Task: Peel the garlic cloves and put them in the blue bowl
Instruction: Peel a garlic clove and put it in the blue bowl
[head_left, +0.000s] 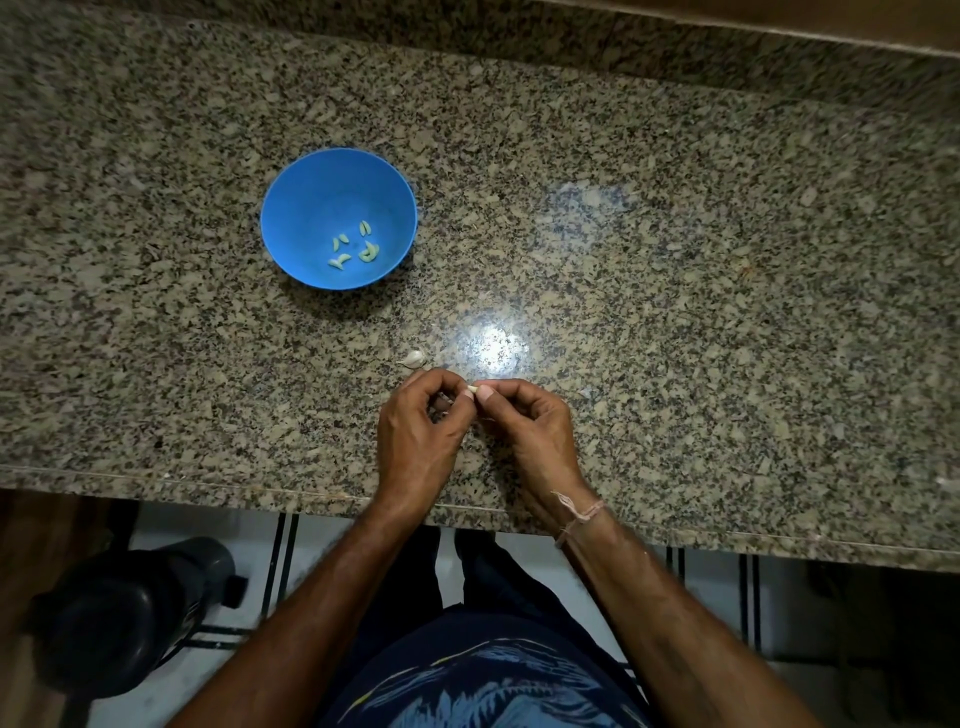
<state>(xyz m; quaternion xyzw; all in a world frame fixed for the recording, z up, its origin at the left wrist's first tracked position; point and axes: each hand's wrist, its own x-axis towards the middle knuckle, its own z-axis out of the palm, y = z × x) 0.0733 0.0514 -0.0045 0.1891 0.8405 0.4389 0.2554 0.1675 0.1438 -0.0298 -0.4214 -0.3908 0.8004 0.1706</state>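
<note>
We pinch a garlic clove (472, 388) between left hand (415, 421) and right hand (530, 426), its long axis running across. The blue bowl (322, 197) lies ahead and left, nearer our left hand, with peeled cloves (356, 247) inside. A spare clove (415, 357) waits just beyond our fingertips. We see no writing.

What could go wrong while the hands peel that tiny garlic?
The clove is small and only pinched between the left hand and right hand, so it might slip out. They work near the counter front edge, so a dropped clove could fall to the floor. The blue bowl stands apart, so it could drop on the way.
</note>
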